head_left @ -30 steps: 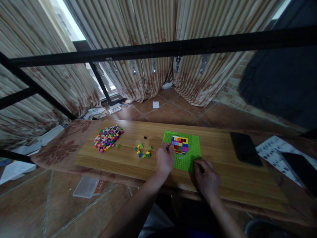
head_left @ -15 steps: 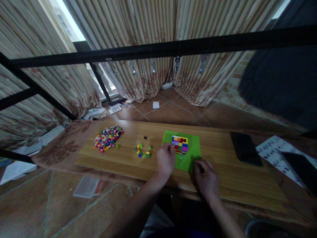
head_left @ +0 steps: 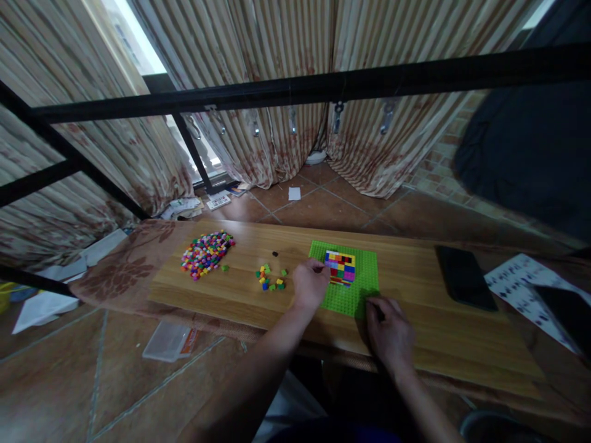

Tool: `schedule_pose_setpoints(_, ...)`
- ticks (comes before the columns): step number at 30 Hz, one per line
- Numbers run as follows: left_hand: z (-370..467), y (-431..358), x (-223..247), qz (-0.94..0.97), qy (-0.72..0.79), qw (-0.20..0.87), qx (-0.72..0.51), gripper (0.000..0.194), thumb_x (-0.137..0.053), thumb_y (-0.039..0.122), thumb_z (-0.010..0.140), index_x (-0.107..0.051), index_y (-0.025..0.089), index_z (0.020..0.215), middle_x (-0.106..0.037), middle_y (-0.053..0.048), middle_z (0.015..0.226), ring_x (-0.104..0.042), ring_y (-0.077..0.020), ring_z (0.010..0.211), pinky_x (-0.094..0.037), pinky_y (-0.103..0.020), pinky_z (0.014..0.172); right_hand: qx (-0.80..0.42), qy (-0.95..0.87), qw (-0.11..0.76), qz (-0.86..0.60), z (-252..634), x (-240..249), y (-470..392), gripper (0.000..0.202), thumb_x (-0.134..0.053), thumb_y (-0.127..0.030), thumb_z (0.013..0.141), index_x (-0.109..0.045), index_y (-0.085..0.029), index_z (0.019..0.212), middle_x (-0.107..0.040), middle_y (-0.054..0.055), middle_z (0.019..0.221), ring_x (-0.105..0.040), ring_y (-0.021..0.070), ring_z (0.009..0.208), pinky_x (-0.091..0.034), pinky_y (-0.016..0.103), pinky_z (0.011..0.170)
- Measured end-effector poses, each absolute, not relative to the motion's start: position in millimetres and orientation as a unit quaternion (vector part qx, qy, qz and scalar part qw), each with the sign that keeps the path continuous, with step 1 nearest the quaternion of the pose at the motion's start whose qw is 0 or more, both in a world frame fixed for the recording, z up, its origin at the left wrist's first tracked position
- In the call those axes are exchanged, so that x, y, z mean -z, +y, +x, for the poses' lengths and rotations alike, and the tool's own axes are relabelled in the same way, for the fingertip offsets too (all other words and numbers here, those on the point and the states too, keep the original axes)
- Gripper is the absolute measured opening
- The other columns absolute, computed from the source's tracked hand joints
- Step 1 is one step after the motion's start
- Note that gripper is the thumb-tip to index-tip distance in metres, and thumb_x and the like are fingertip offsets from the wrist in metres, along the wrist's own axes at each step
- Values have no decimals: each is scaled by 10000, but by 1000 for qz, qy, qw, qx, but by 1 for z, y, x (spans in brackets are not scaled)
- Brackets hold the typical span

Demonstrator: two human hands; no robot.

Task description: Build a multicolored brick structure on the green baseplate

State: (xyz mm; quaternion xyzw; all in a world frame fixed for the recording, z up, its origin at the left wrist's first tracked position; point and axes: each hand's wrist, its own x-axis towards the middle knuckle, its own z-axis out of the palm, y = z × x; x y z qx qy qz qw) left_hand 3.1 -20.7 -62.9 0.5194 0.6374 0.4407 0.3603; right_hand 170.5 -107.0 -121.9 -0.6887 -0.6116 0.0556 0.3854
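Observation:
A green studded baseplate [head_left: 368,271] lies on the wooden board, with a block of colourful toy bricks [head_left: 340,269] built on it in rows of red, yellow, blue, white and purple. My left hand [head_left: 310,284] is at the left edge of that block, thumb and fingers pinched together; whatever is between them is too small to make out. At the plate's near right corner, my right hand [head_left: 391,332] is curled, its fingertips closed on the plate's edge.
Left of the plate lie a few scattered bricks [head_left: 272,284] and a small black brick [head_left: 275,253]. A large pile of mixed bricks [head_left: 207,253] sits farther left. To the right are a black tablet [head_left: 464,277] and a printed sheet [head_left: 519,286]. A black metal rail [head_left: 295,91] crosses beyond.
The whole view has shifted slightly, so everything sits a little farther right. My left hand's fingertips stay by the block's left edge, and my right hand keeps its place at the corner.

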Motion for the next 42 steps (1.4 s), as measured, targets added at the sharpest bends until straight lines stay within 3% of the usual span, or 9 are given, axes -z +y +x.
schedule_pose_setpoints(7, 4, -19, 66, 538, 625, 349, -446, 133, -585, 120, 712, -642, 172, 605, -660, 2, 614, -611, -121, 601, -431, -212, 571, -51, -609, 376, -696, 170, 121, -107, 306, -456, -391, 900, -687, -192, 912, -681, 77, 954, -617, 202, 827, -455, 304, 714)
schedule_pose_setpoints(12, -3, -23, 73, 486, 586, 435, -480, 128, -567, 221, 766, -616, 171, 659, -598, 26, 543, -553, -104, 496, -406, -199, 492, -49, -612, 384, -689, 171, 123, -107, 300, -467, -392, 892, -685, -187, 905, -681, 82, 949, -617, 201, 811, -460, 307, 715)
schedule_pose_setpoints(17, -36, -42, 74, 477, 563, 439, -513, 153, -540, 287, 798, -591, 174, 708, -594, 23, 591, -538, -103, 521, -420, -200, 502, -53, -614, 383, -688, 173, 124, -107, 311, -466, -405, 889, -684, -184, 905, -681, 89, 948, -622, 212, 832, -467, 320, 739)
schedule_pose_setpoints(26, -121, -75, 83, 511, 664, 286, -465, 120, -574, 260, 797, -668, 188, 817, -683, -9, 744, -626, -149, 698, -466, -239, 660, -40, -616, 376, -691, 175, 124, -109, 356, -456, -454, 883, -689, -186, 904, -680, 94, 951, -622, 215, 824, -463, 318, 717)
schedule_pose_setpoints(30, -129, -75, 81, 559, 713, 209, -369, 166, -579, 191, 788, -675, 215, 922, -693, -14, 841, -628, -150, 705, -472, -251, 681, -31, -620, 377, -687, 176, 126, -108, 373, -452, -467, 881, -689, -179, 899, -679, 99, 941, -621, 218, 818, -465, 325, 727)
schedule_pose_setpoints(36, -116, -72, 71, 645, 708, 150, -247, 246, -557, 138, 804, -662, 247, 998, -649, -43, 1060, -627, -196, 936, -480, -293, 819, -20, -622, 372, -688, 177, 126, -108, 385, -445, -476, 882, -690, -179, 889, -679, 107, 933, -616, 224, 790, -458, 329, 689)
schedule_pose_setpoints(42, -116, -70, 68, 668, 709, 124, -190, 166, -539, 144, 830, -671, 215, 901, -629, -73, 1015, -608, -219, 976, -476, -313, 856, -25, -625, 376, -684, 177, 125, -108, 397, -444, -489, 883, -688, -175, 891, -677, 118, 938, -607, 229, 803, -455, 338, 707)
